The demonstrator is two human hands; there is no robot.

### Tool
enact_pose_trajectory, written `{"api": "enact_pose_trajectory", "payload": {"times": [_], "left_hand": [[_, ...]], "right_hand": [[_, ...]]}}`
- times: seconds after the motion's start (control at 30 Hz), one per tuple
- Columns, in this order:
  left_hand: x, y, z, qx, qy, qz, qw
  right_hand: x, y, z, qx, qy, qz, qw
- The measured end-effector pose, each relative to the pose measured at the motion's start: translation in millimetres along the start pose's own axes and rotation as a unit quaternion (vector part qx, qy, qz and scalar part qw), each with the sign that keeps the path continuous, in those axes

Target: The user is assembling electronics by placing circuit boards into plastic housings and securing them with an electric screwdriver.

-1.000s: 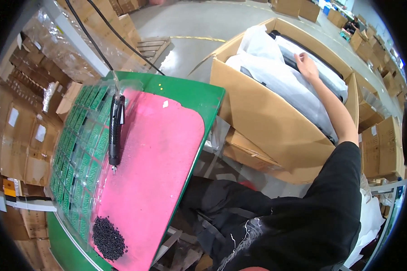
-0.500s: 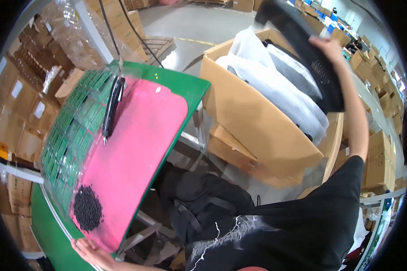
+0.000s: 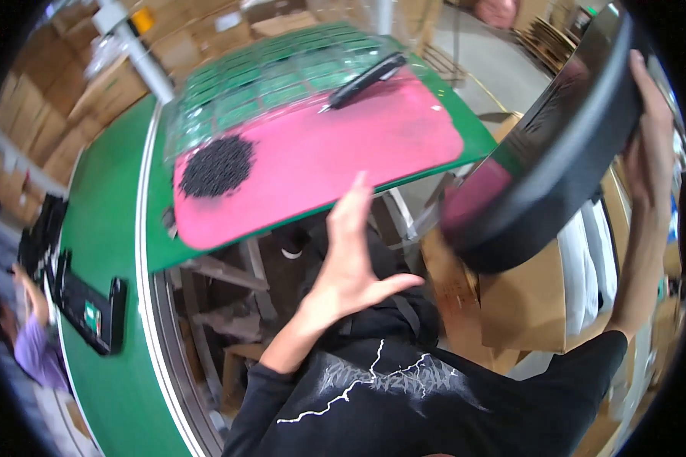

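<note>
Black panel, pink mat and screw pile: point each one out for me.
black panel (image 3: 564, 145), head view, middle of its dark face.
pink mat (image 3: 343, 152), head view, bare centre.
screw pile (image 3: 217, 164), head view, middle of the heap.

The pink mat (image 3: 335, 156) lies open centrally, with black pellets (image 3: 217, 165) left and a pen tool (image 3: 362, 80) at back.

The long black curved panel (image 3: 556, 152), which a second ago lay in the open cardboard box (image 3: 526, 305) under the right hand (image 3: 652, 145), has been lifted clear of it and is now held high beside the worktop's (image 3: 114, 251) right corner. The left hand (image 3: 351, 266), unseen a second ago, has been raised, fingers (image 3: 351, 213) spread, just below the pink mat's (image 3: 320, 160) near edge.
</note>
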State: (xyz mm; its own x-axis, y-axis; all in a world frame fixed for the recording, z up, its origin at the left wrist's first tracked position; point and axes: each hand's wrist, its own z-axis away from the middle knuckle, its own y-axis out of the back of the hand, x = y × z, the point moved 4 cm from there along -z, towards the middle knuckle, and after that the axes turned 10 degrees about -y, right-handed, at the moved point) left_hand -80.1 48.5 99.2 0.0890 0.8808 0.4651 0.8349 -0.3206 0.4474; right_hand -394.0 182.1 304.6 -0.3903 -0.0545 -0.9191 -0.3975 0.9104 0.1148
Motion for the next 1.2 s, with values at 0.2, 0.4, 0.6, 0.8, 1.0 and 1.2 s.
{"api": "enact_pose_trajectory", "payload": {"times": [0.2,0.4,0.6,0.8,1.0,1.2], "left_hand": [[-16.7,-21.0,96.5,0.043,0.071,0.254,0.964],[-33.1,32.0,118.5,0.262,0.299,0.557,0.729],[-77.3,49.7,115.4,0.188,0.432,0.583,0.662],[-98.0,133.1,110.3,0.052,0.478,0.225,0.847],[-112.3,168.0,9.9,0.017,0.285,-0.061,0.956],[-188.5,120.6,-83.7,-0.221,0.056,-0.295,0.928]], "right_hand": [[25.3,-150.5,65.7,-0.396,-0.100,-0.205,0.889],[82.6,-206.1,96.9,-0.515,0.425,0.278,0.690],[166.6,-234.4,96.5,-0.552,0.404,0.332,0.650],[164.9,-248.5,90.5,-0.505,0.413,0.338,0.678],[109.8,-329.2,59.2,-0.572,0.334,0.368,0.653],[100.6,-493.1,35.6,-0.400,0.447,0.289,0.746]]}}
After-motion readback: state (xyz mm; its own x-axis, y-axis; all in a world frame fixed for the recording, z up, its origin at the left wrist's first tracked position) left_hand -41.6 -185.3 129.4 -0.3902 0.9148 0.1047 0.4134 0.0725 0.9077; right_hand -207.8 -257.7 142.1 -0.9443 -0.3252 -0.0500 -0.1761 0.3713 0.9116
